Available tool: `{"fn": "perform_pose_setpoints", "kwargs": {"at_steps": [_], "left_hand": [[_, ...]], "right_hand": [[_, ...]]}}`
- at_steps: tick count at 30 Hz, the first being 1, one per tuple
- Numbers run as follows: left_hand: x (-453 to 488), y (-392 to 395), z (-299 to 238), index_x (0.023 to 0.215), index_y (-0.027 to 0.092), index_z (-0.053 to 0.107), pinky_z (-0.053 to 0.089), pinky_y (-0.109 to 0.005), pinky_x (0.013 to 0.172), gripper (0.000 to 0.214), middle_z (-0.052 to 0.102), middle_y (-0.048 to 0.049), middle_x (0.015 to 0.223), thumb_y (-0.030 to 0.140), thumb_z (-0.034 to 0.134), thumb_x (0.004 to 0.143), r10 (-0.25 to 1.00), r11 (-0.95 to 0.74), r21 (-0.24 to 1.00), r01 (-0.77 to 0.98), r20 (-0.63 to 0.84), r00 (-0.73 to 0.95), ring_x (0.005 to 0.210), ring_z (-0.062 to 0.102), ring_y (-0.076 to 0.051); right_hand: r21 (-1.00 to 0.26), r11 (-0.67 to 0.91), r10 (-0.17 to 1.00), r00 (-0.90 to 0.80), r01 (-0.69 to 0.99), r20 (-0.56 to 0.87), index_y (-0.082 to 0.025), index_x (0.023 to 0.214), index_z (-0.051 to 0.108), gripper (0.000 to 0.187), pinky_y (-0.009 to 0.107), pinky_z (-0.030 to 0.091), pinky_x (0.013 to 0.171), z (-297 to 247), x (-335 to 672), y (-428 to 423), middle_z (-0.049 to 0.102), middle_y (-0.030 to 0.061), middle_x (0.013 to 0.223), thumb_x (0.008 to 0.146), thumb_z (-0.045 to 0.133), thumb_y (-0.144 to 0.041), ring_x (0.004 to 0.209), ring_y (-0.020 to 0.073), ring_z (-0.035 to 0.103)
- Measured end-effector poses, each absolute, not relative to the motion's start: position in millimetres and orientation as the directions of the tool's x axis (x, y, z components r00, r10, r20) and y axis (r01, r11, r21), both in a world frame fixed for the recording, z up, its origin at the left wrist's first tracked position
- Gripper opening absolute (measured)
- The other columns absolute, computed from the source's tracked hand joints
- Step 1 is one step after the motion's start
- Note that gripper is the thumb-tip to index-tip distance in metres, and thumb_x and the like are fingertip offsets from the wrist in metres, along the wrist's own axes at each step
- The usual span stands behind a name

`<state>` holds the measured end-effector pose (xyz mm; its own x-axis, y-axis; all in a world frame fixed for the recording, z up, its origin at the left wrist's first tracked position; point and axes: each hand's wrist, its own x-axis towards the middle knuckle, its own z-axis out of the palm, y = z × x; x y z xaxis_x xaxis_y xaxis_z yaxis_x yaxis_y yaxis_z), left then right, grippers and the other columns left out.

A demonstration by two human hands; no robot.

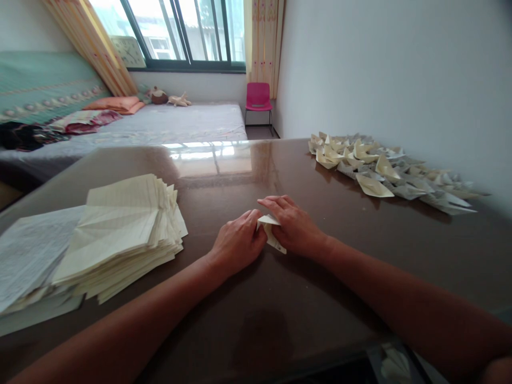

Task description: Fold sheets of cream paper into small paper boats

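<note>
A small folded piece of cream paper [271, 230] lies on the dark brown table [280, 298], pinched between both hands. My left hand [237, 242] is curled around its left side, fingers closed on the fold. Over its right side rests my right hand [294, 224], fingers bent and pressing it down. Most of the paper is hidden under the hands; only a pointed white part shows between them.
A thick stack of lined cream sheets [120, 234] lies at the left, with printed pages [28, 256] beside it. A heap of several folded paper boats [384, 168] sits at the far right by the wall. Beyond the table are a bed [160, 125] and pink chair [258, 98].
</note>
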<state>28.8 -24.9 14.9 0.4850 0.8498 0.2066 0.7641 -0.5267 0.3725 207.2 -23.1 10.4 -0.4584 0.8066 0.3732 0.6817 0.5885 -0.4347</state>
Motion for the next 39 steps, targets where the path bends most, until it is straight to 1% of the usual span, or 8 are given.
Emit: {"fn": "perform_pose_setpoints", "kwargs": {"at_steps": [2,5,11,17,21,25,34,39], "left_hand": [[29.2,-26.4,15.8,0.087,0.022,0.048,0.036,-0.029,0.062,0.008,0.063,-0.0025,0.086,0.027,0.042,0.086,0.859,-0.512,0.322,0.796,0.205,0.470,0.073,0.061,-0.019],[29.6,-24.5,14.1,0.090,0.024,0.046,0.033,-0.028,0.058,0.010,0.063,-0.0004,0.081,0.033,0.044,0.087,0.887,-0.462,0.339,0.819,0.190,0.421,0.070,0.061,-0.020],[25.3,-12.5,9.7,0.095,0.026,0.046,0.033,-0.027,0.058,0.015,0.063,0.0023,0.079,0.028,0.051,0.081,0.913,-0.405,0.427,0.809,0.138,0.384,0.071,0.061,-0.020],[14.5,-2.8,5.1,0.090,0.026,0.052,0.037,-0.027,0.061,0.014,0.060,-0.0003,0.091,0.021,0.050,0.077,0.865,-0.502,0.300,0.811,0.163,0.474,0.080,0.059,-0.018],[8.6,-0.1,3.8,0.092,0.026,0.054,0.040,-0.026,0.064,0.017,0.060,0.0003,0.093,0.020,0.050,0.077,0.827,-0.562,0.292,0.774,0.164,0.538,0.081,0.058,-0.017],[1.8,2.0,6.8,0.094,0.027,0.059,0.041,-0.026,0.066,0.017,0.060,0.0007,0.097,0.024,0.048,0.081,0.772,-0.634,0.252,0.731,0.149,0.618,0.083,0.058,-0.016],[-6.5,0.2,21.9,0.097,0.029,0.066,0.042,-0.024,0.065,0.023,0.063,-0.0011,0.102,0.031,0.044,0.091,0.658,-0.752,0.141,0.644,0.103,0.746,0.094,0.056,-0.016],[-4.3,-3.3,20.9,0.096,0.026,0.068,0.046,-0.026,0.076,0.031,0.063,-0.0032,0.104,0.039,0.040,0.095,0.607,-0.794,0.134,0.593,0.126,0.784,0.098,0.055,-0.018]], "right_hand": [[-0.448,0.558,0.830,-0.452,0.699,0.328,-0.018,0.122,0.054,0.044,0.035,0.046,0.090,11.5,207.7,-22.5,0.057,0.0105,0.115,0.079,0.051,-0.011,0.101,0.0223,0.056],[-0.518,0.560,0.828,-0.433,0.646,0.355,-0.018,0.111,0.058,0.031,0.029,0.047,0.080,10.7,205.2,-21.5,0.056,0.0067,0.101,0.082,0.049,-0.011,0.086,0.0172,0.057],[-0.622,0.566,0.823,-0.418,0.541,0.385,-0.017,0.104,0.056,0.031,0.025,0.045,0.073,-0.7,203.4,-13.5,0.055,0.0042,0.093,0.075,0.053,-0.007,0.078,0.0140,0.054],[-0.548,0.571,0.821,-0.447,0.611,0.356,-0.018,0.095,0.051,0.027,0.025,0.040,0.068,-10.3,215.1,-1.9,0.053,0.0007,0.087,0.071,0.054,-0.007,0.073,0.0134,0.049],[-0.464,0.673,0.731,-0.610,0.576,0.305,-0.019,0.089,0.056,0.019,0.026,0.041,0.076,-2.7,226.4,1.9,0.055,0.0028,0.091,0.073,0.057,-0.009,0.084,0.0158,0.050],[-0.459,0.718,0.664,-0.711,0.523,0.230,-0.020,0.092,0.063,0.021,0.029,0.042,0.084,8.4,238.1,5.2,0.059,0.0039,0.095,0.074,0.060,-0.010,0.093,0.0174,0.052],[-0.414,0.751,0.616,-0.772,0.514,0.159,-0.026,0.105,0.071,0.028,0.033,0.044,0.092,18.3,253.3,5.5,0.065,0.0039,0.108,0.080,0.062,-0.017,0.099,0.0182,0.056],[-0.407,0.759,0.607,-0.778,0.508,0.160,-0.026,0.105,0.072,0.023,0.033,0.043,0.092,20.1,254.1,5.7,0.067,0.0045,0.106,0.088,0.058,-0.030,0.097,0.0178,0.057]]}}
